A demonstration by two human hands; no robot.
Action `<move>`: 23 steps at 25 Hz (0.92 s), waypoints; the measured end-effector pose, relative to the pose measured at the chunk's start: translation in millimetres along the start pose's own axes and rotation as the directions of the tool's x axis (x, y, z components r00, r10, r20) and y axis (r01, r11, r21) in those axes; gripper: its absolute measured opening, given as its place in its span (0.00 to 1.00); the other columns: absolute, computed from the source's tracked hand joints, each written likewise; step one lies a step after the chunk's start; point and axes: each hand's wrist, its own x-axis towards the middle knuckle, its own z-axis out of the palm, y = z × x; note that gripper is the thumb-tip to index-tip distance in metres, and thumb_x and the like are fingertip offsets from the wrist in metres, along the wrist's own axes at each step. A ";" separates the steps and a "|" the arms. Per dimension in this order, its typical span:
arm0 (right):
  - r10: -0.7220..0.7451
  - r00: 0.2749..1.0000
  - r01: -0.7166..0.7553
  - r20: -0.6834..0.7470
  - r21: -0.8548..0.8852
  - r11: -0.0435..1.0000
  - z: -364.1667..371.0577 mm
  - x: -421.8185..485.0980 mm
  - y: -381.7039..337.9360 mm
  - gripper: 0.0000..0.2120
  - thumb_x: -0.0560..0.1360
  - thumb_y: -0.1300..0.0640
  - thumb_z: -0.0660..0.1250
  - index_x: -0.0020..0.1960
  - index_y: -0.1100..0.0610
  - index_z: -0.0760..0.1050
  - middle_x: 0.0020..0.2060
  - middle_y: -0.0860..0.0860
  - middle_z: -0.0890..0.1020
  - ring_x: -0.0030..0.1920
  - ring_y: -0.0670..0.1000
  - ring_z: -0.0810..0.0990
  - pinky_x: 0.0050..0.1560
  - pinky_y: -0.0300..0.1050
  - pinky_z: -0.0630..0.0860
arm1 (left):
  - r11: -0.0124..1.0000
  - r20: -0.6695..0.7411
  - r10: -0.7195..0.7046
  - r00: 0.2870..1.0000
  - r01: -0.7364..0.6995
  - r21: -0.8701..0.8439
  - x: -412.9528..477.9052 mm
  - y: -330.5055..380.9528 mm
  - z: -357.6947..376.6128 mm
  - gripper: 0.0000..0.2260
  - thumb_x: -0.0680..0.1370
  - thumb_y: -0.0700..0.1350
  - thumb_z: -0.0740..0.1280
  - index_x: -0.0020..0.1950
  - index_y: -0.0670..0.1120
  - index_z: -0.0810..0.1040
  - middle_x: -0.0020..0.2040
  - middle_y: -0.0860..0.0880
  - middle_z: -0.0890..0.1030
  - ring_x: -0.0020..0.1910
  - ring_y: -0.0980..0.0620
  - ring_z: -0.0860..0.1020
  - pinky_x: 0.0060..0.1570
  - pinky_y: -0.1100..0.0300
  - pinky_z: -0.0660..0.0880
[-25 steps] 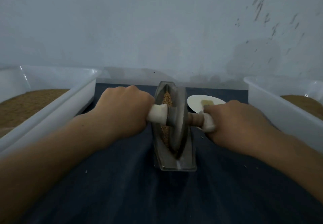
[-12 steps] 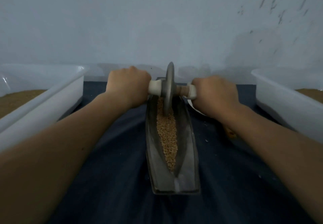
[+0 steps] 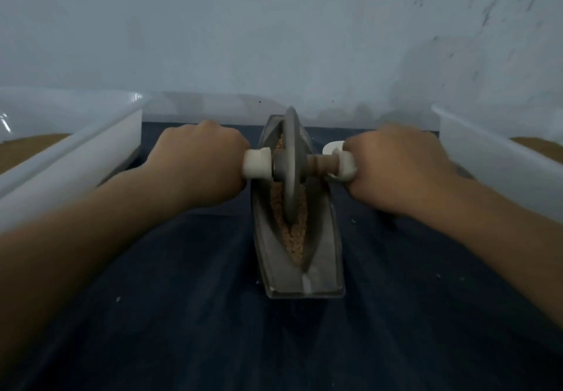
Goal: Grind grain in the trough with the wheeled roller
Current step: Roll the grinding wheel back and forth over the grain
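Observation:
A grey boat-shaped metal trough (image 3: 324, 271) lies lengthwise on the dark cloth in front of me. Tan grain (image 3: 295, 238) fills its groove. The roller's grey disc wheel (image 3: 291, 171) stands upright in the groove, in the far half of the trough. My left hand (image 3: 198, 162) grips the white left handle (image 3: 257, 163). My right hand (image 3: 396, 168) grips the right handle (image 3: 345, 166) past the bare brown axle. Both fists hide most of the handles.
A white plastic tub (image 3: 91, 143) holding brown grain stands at the left, another white tub (image 3: 487, 153) at the right. A white dish (image 3: 332, 147) peeks out behind my right hand. A pale wall rises just beyond the trough. Dark cloth (image 3: 182, 314) covers the table.
The wheel rolled from the near part of the trough to its far end, and has now come back toward the middle. Both hands kept their grip throughout.

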 end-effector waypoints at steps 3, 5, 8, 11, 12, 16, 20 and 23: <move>0.090 0.996 -0.090 0.004 0.078 0.993 31.2 47.0 1.9 0.08 0.68 0.46 0.68 0.36 0.49 0.73 0.29 0.47 0.73 0.28 0.49 0.69 0.27 0.38 0.61 | 0.995 -0.079 -0.063 0.995 0.069 0.072 48.4 2.8 15.1 0.08 0.73 0.54 0.67 0.48 0.53 0.80 0.37 0.50 0.73 0.32 0.48 0.71 0.31 0.58 0.66; 0.143 0.990 -0.142 0.007 0.151 0.978 45.8 58.2 3.5 0.09 0.70 0.48 0.67 0.34 0.49 0.71 0.30 0.47 0.73 0.28 0.49 0.70 0.28 0.38 0.60 | 0.989 -0.141 -0.043 0.989 0.062 0.137 70.0 4.2 11.6 0.06 0.72 0.51 0.67 0.45 0.51 0.80 0.34 0.49 0.69 0.27 0.49 0.66 0.28 0.60 0.59; 0.155 0.988 -0.155 0.014 0.183 0.971 45.6 44.7 0.9 0.09 0.72 0.46 0.67 0.37 0.48 0.72 0.30 0.46 0.72 0.32 0.53 0.73 0.29 0.40 0.60 | 0.984 -0.168 -0.022 0.986 0.051 0.170 61.7 10.8 3.9 0.04 0.73 0.47 0.66 0.45 0.50 0.79 0.33 0.49 0.67 0.29 0.47 0.67 0.31 0.57 0.62; 0.089 0.995 -0.094 0.043 0.117 0.989 12.1 12.5 -6.0 0.10 0.71 0.46 0.68 0.38 0.48 0.70 0.33 0.48 0.75 0.32 0.52 0.72 0.31 0.42 0.64 | 0.992 -0.107 -0.006 0.994 0.019 0.121 16.0 15.2 -8.1 0.05 0.75 0.47 0.65 0.49 0.52 0.79 0.39 0.48 0.74 0.37 0.44 0.76 0.35 0.54 0.68; 0.071 0.995 -0.077 0.067 0.091 0.993 0.1 -1.0 -6.3 0.10 0.69 0.46 0.69 0.37 0.48 0.68 0.32 0.47 0.75 0.30 0.51 0.71 0.30 0.42 0.63 | 0.994 -0.093 0.018 0.996 -0.008 0.105 -0.8 14.3 -13.5 0.04 0.75 0.48 0.66 0.49 0.53 0.78 0.39 0.49 0.75 0.37 0.45 0.76 0.35 0.54 0.69; 0.004 0.999 -0.004 -0.044 -0.002 1.000 -22.1 -42.2 -0.1 0.12 0.62 0.45 0.70 0.33 0.44 0.66 0.22 0.43 0.65 0.21 0.45 0.62 0.24 0.33 0.56 | 0.993 -0.151 0.057 0.987 -0.041 0.110 -34.4 6.9 -24.6 0.10 0.71 0.49 0.68 0.35 0.55 0.67 0.30 0.54 0.64 0.26 0.52 0.64 0.27 0.61 0.60; 0.050 0.999 -0.049 0.008 -0.001 0.999 0.3 9.2 -1.2 0.08 0.65 0.46 0.70 0.35 0.46 0.72 0.26 0.47 0.71 0.24 0.49 0.67 0.27 0.37 0.62 | 0.997 -0.114 -0.051 0.992 0.058 0.054 9.3 6.0 9.3 0.05 0.75 0.48 0.67 0.50 0.53 0.79 0.36 0.50 0.70 0.32 0.47 0.70 0.32 0.56 0.65; 0.128 0.991 -0.131 0.049 0.059 0.990 23.2 62.0 -1.5 0.06 0.67 0.52 0.71 0.37 0.50 0.73 0.31 0.51 0.74 0.29 0.51 0.69 0.30 0.40 0.62 | 0.991 -0.205 -0.101 0.974 0.117 0.066 51.4 5.5 25.6 0.04 0.74 0.44 0.68 0.48 0.48 0.79 0.35 0.46 0.69 0.34 0.42 0.72 0.33 0.53 0.64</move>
